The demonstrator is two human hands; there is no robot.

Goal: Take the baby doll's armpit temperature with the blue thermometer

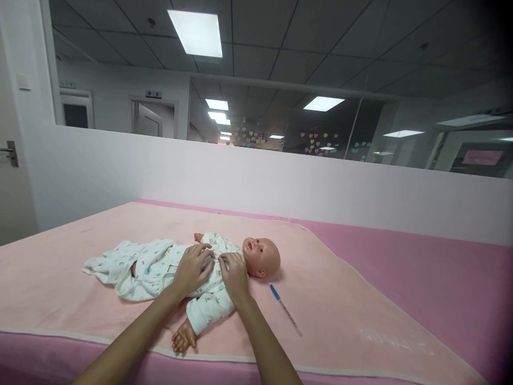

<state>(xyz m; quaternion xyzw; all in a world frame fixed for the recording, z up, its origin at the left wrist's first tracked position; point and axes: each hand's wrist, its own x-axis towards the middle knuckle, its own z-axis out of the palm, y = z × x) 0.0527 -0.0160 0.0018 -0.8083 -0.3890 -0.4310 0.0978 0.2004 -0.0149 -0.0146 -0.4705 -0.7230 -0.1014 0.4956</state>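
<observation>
A baby doll (262,258) lies on its back on the bed, its head to the right. It wears a white printed baby outfit (154,254). My left hand (194,270) is on the front of the outfit at the chest, fingers bent and closed on the fabric. Close beside it, near the doll's neck, my right hand (235,274) pinches the front of the same outfit. The fabric between the fingertips is partly hidden. To the right of my right forearm lies a thin clear stick with a blue end (285,309), resembling a thermometer.
A peach-coloured pad (348,315) with a pale edge lies over a pink sheet (404,267). Behind the bed rises a low white wall (256,179) topped by glass. A door with a handle (13,154) stands at the far left.
</observation>
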